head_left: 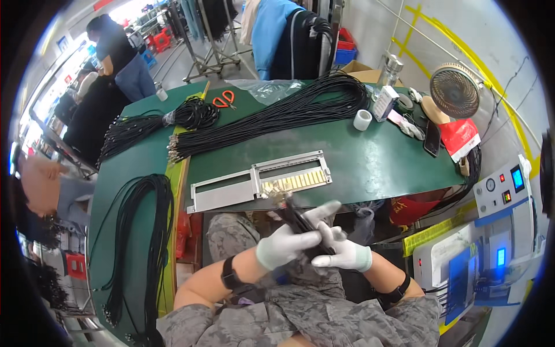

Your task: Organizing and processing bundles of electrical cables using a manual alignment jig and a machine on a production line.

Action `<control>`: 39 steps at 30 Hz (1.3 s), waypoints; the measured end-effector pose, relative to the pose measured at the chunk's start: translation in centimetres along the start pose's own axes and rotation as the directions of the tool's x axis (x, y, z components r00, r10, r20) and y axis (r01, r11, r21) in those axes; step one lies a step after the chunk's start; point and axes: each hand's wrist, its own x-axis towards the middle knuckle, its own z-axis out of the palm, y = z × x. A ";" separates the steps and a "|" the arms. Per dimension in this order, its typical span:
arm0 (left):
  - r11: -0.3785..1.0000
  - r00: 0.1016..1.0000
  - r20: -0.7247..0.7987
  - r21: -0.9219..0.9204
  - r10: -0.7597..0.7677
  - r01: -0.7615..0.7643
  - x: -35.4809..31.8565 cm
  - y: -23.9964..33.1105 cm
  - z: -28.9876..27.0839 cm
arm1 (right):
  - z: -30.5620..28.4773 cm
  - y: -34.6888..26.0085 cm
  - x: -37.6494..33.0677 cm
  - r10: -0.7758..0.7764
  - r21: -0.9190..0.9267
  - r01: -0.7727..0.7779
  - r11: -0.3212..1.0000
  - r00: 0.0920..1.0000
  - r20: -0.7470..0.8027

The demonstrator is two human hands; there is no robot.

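L hand [288, 245]: closed round cables [300, 221] | R hand [346, 253]: on same cables, grip can't tell | cable ends [278, 192]: blurred, near tray [224, 199]

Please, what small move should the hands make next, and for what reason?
Probably the left hand should steady the black cable bundle while the right hand separates one cable. Both hands are on the bundle, and its blurred metal ends look bunched together by the metal frame, so singling one out may make handling easier.
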 end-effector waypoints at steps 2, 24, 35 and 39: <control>0.998 0.999 -0.045 -0.057 -0.009 0.007 0.1 0.6 -0.3 | 0.7 0.4 0.3 -0.152 -0.075 0.147 0.986 0.986 -0.068; 0.731 0.530 -0.760 -0.109 0.375 -0.673 -9.0 17.1 -19.9 | -17.1 -19.0 12.6 -0.658 -0.894 -0.358 -0.269 0.746 -0.101; 0.973 0.798 -0.580 0.229 0.162 -0.032 -12.9 11.6 -20.9 | -13.8 -6.2 18.8 -0.484 -0.993 0.098 0.072 0.873 0.051; 0.631 0.867 -0.491 0.700 0.086 0.334 -17.5 5.9 -13.2 | -8.8 -2.2 12.6 -0.450 -0.891 0.252 0.377 0.891 0.061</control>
